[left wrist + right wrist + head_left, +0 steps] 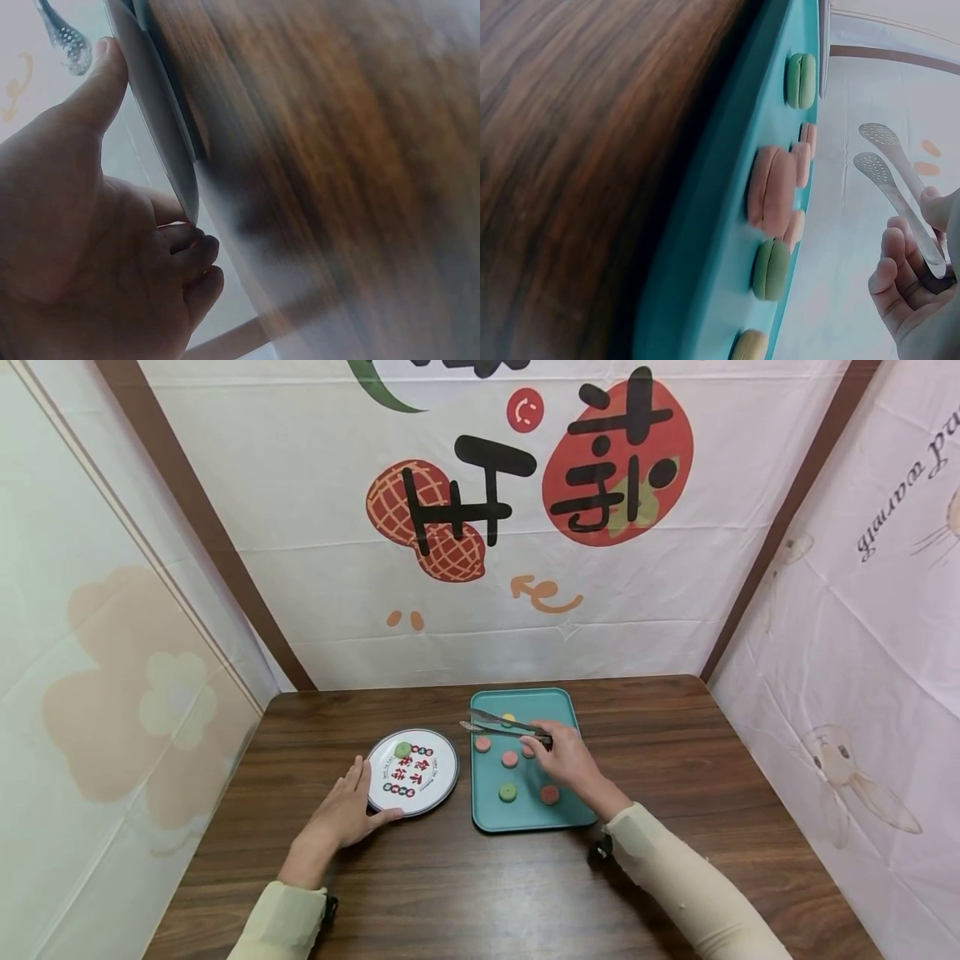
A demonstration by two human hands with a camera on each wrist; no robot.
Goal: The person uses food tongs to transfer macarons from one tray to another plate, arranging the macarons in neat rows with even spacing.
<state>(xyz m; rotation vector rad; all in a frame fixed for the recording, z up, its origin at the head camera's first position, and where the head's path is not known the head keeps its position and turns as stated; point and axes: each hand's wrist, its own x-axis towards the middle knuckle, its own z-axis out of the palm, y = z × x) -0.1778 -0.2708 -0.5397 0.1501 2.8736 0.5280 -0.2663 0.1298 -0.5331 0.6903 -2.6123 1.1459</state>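
Observation:
My right hand (pixel 566 758) grips metal tongs (pixel 900 176) with perforated tips. Their arms stand apart with nothing between them, above the teal tray (pixel 483 814). On that tray lie several macarons: a green macaron (pixel 507 792), a pink macaron (pixel 550 794) and a yellow macaron (pixel 509 718) behind the tongs among them. Left of the tray sits a white round plate (pixel 442 768) with red lettering, carrying one green macaron (pixel 402 749) near its upper left. My left hand (pixel 341 806) touches the plate's rim, fingers extended along the left side, thumb at the lower edge.
Plate and tray lie side by side on a dark wood table (pixel 480 893), a narrow gap between them. White printed cloth (pixel 315 610) hangs behind the table and along both sides.

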